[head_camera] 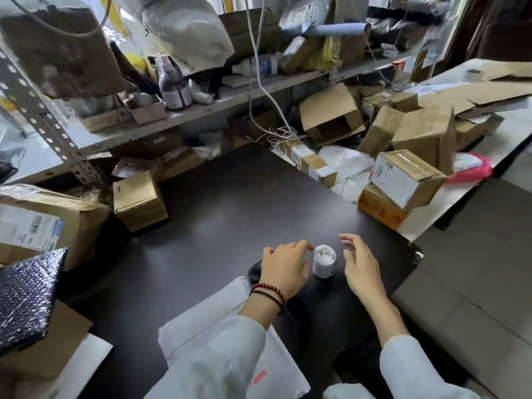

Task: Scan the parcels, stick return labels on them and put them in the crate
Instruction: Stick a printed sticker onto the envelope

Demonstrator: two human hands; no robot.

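Head view. Recorded two hands, both in white sleeves, low over one dark worktop.

Found left hand relaxed, fingers loosely curved, gripping nothing, fingertips just beside the top of one label roll; contact not determinable. Found right hand likewise empty, fingers spread and slightly bent, near the roll on its other side, apart from it. Located the roll standing on end on the worktop, between the two hands.

Counted two wrist bands on the left wrist: one of red beads, one dark cord. Noted one white mailer parcel lying flat at the near edge of the worktop, under the left forearm. Noted one dark rounded object behind the left hand, mostly hidden; identity not determinable.

Counted two stacked boxes at the right: one labelled box resting on one orange box. Counted three items at the left: one small brown box, one crushed parcel bearing a white label, one dark bubble mailer.

Noted one metal shelf at the back, with one brown bottle upright on it. Noted a heap of brown cartons at far right; exact count not possible.
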